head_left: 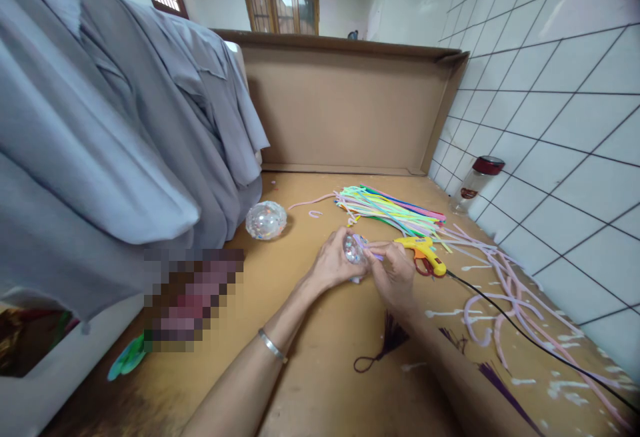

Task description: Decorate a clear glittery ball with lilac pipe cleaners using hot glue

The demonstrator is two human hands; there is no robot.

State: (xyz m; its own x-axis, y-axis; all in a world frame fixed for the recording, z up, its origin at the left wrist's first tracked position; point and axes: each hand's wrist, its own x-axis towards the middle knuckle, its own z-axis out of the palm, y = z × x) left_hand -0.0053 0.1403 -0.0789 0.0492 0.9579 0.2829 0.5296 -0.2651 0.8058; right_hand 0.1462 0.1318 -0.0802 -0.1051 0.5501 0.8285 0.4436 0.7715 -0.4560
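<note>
Near the middle of the table, my left hand is wrapped round a small clear, shiny ball. My right hand pinches a short lilac strip against the ball's right side. Just beyond the right hand lies a yellow glue gun with an orange trigger and a black cord. A larger clear faceted bowl-like piece stands to the left. Behind the hands is a pile of coloured fuzzy stems. A dark tassel lies under the right wrist.
Lilac and pink stems and dried white glue spread over the table's right side. A red-lidded clear bottle leans by the tiled wall. A cardboard panel stands at the back. Grey cloth hangs at the left.
</note>
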